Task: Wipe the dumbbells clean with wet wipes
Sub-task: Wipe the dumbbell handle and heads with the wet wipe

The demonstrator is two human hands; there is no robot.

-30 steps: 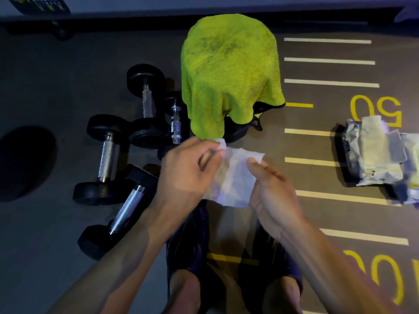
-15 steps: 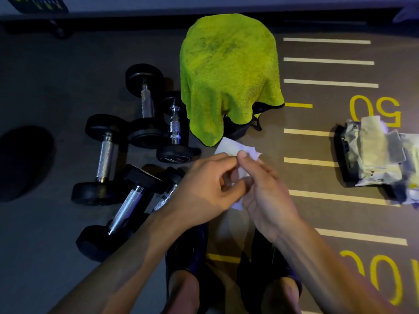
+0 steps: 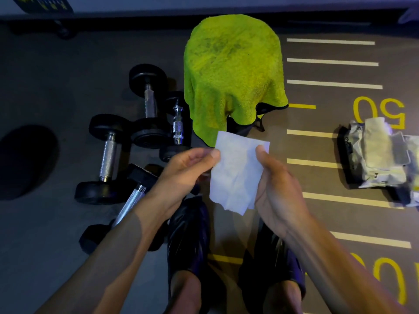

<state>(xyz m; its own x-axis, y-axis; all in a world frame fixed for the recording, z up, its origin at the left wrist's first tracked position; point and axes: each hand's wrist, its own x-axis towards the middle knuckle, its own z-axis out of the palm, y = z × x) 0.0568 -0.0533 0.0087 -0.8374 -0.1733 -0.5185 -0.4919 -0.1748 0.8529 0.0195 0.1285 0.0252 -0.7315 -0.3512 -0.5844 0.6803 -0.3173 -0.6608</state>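
Two hands: left hand [image 3: 181,171] and right hand [image 3: 275,177] each pinch an upper edge of the wet wipe [image 3: 235,171], held spread above the shoes
Dumbbells [image 3: 108,155]: on floor, left of green towel [image 3: 231,71]
Risk: thin wipe tearing or folding shut if tugged unevenly
Wipe pack [image 3: 376,155]: right of towel, flap open, sheets showing

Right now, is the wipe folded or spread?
Spread. The wipe hangs as a flat sheet, pinched at its top corners by the left hand and right hand.
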